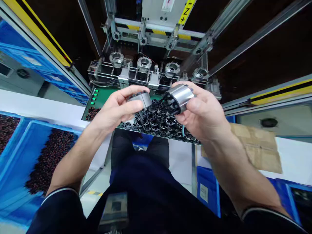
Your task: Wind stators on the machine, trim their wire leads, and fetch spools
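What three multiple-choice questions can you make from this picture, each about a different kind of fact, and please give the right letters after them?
1. Where is the blue bin heaped with dark parts?
A. Behind the machine
B. To the person's left
C. Under the person's feet

2. How many round metal fixtures stand in the row on the machine?
A. Two
B. Three
C. Four

3. What does the right hand hold?
A. A silver metal cylinder with a black slotted end
B. A pair of pliers
C. Nothing

1: B, the bin lies beyond the person's left arm, away from the machine.
2: C, four fixtures stand side by side across the machine.
3: A, the hand grips that cylinder, while the left hand holds a shorter cylindrical part.
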A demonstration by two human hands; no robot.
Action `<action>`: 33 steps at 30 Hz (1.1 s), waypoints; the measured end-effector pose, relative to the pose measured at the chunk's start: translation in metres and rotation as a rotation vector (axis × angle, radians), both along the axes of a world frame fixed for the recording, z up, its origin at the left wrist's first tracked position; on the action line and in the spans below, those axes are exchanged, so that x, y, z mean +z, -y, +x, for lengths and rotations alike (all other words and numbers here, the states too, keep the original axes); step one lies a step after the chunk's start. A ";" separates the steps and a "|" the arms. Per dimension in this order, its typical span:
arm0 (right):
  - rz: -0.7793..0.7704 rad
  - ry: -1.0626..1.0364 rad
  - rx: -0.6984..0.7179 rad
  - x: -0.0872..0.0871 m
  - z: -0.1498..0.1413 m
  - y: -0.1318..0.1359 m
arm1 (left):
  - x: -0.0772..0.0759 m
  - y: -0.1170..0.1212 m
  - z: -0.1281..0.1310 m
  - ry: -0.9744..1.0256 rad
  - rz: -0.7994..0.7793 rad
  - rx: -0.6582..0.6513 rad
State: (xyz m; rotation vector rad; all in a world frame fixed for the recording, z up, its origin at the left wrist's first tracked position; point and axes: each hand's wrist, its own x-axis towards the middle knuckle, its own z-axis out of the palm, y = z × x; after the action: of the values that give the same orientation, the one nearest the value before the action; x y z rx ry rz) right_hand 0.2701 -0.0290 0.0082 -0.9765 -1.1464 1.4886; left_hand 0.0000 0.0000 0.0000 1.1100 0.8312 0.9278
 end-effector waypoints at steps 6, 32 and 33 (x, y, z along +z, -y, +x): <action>0.177 0.237 -0.125 -0.016 0.021 -0.067 | -0.018 -0.070 -0.016 -0.145 0.141 0.133; 0.382 0.848 -0.086 -0.144 0.031 -0.265 | -0.112 -0.214 -0.045 -0.117 0.133 0.428; 0.375 0.829 -0.102 -0.138 0.028 -0.272 | -0.112 -0.196 -0.043 -0.084 0.199 0.442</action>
State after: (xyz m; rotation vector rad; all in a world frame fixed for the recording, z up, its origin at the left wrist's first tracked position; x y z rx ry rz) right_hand 0.2981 0.2435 -0.1295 -1.3971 -1.8373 0.7227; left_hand -0.0434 0.1963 -0.1117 1.1627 1.0970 1.3620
